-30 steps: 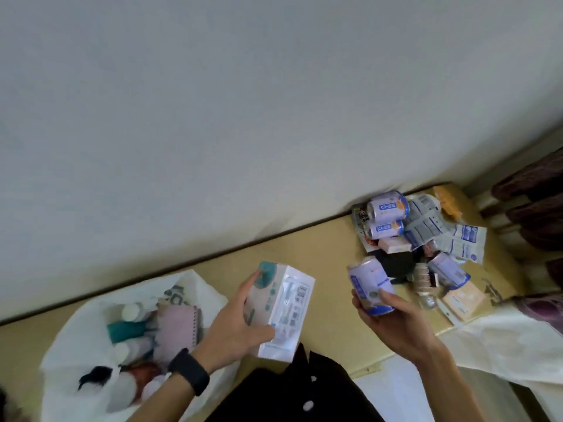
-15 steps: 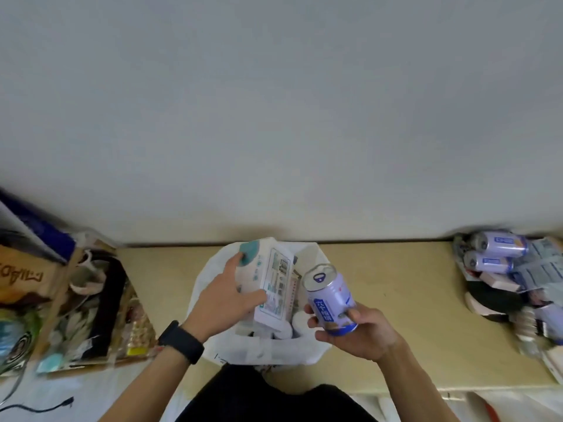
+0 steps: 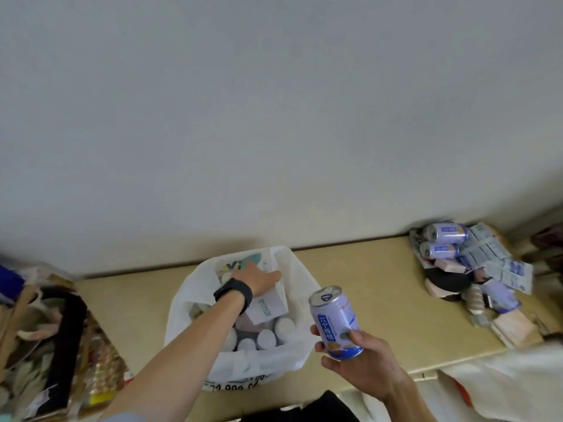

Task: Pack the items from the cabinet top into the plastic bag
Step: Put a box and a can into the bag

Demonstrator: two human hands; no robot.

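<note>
Over the cabinet top (image 3: pixel 380 300), the right hand (image 3: pixel 364 359) holds a purple drink can (image 3: pixel 335 322), fingers wrapped round its lower half and thumb on the near side. The can stands nearly upright, long axis vertical with a slight tilt, pull-tab end uppermost. It hangs just beside the right rim of the white plastic bag (image 3: pixel 298 357), whose open mouth lies to the can's left and a little lower; this hand is plainly nearest for the drop. The left hand (image 3: pixel 259 277) is sunk into the far side of the bag, resting on a white box (image 3: pixel 268 307); whether it grips or merely presses cannot be told. White bottle caps (image 3: pixel 265 336) crowd the near floor of the bag. In my judgement, the can wants a short leftward carry, then lowering clear of the left wrist. More cans and packets (image 3: pixel 469 263) wait well apart, far right.
</note>
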